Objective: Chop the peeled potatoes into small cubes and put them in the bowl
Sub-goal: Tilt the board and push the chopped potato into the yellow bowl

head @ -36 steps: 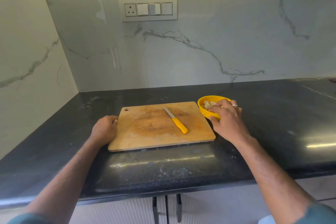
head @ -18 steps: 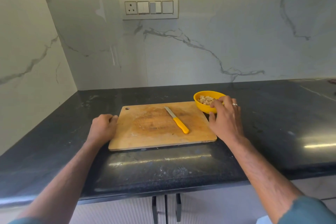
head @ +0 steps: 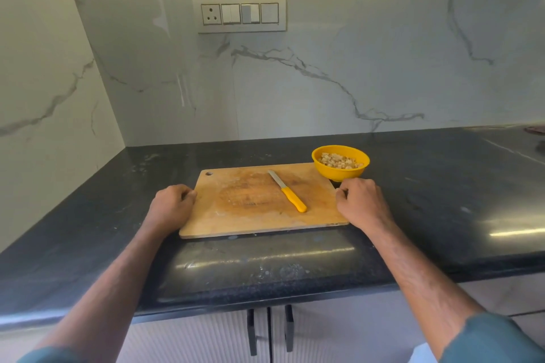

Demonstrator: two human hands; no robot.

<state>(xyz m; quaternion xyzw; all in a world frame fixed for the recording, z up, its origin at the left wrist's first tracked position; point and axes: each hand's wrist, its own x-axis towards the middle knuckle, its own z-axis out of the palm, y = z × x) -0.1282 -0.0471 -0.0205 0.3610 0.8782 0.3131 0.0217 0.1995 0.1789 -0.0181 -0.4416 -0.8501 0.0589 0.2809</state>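
Note:
A wooden cutting board [head: 244,215] lies on the black countertop [head: 442,191]. A knife [head: 287,191] with a yellow handle lies slantwise on the board, and no potato is on it. Just past the board's far right corner stands the yellow bowl [head: 339,173], filled with small potato cubes [head: 339,160]. My left hand [head: 172,205] sits with curled fingers against the board's left edge. On the opposite side, my right hand [head: 361,200] has its fingers curled at the board's right edge, just in front of the bowl and apart from it.
Marble walls meet in a corner at the back left. A switch panel [head: 240,13] sits on the back wall. The counter's front edge runs below the board, with dark cabinet handles [head: 269,330] under it. A dark object shows at the far right edge.
My right hand let go of the bowl's rim and drew back to the board's right edge. The bowl now stands uncovered. My left hand stayed at the left edge.

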